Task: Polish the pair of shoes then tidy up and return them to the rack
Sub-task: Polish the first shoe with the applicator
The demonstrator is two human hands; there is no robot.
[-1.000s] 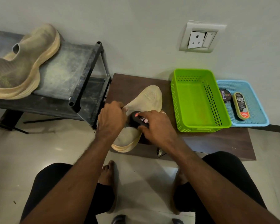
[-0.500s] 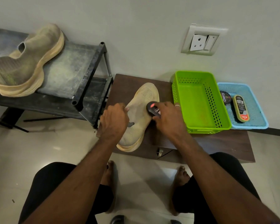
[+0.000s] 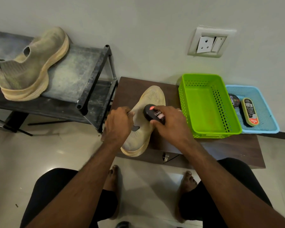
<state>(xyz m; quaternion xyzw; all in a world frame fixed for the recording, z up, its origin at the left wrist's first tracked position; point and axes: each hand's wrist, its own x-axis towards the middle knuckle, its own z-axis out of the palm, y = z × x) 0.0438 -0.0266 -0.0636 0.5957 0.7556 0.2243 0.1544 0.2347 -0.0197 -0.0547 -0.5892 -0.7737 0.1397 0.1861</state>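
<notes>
My right hand grips a black polish applicator, fingers curled over its rear and thumb under its near edge. The applicator's face is pressed on the upper of the beige shoe, just ahead of the shoe's opening. Its red-marked end points away from my palm toward the rack side.

My left hand grips the same shoe at its collar, fingers curled over the side opposite the applicator. I cannot tell from this angle how far the fingertips reach inside the opening. The two hands are close together, with the shoe's midsection between them.

The shoe lies on the dark brown low table, toe away from me and heel overhanging the near edge below my left wrist.

Beyond my right knuckles, just beside the hand, stands a green basket on the table. Further out on that side is a blue basket touching the green one. It holds a round polish tin and an oval shoe brush lying side by side.

On the far side of my left hand, well apart from the grip, the second shoe of the pair rests on the top shelf of the dark metal shoe rack, toe toward the wall.

A wall socket sits above the baskets.
</notes>
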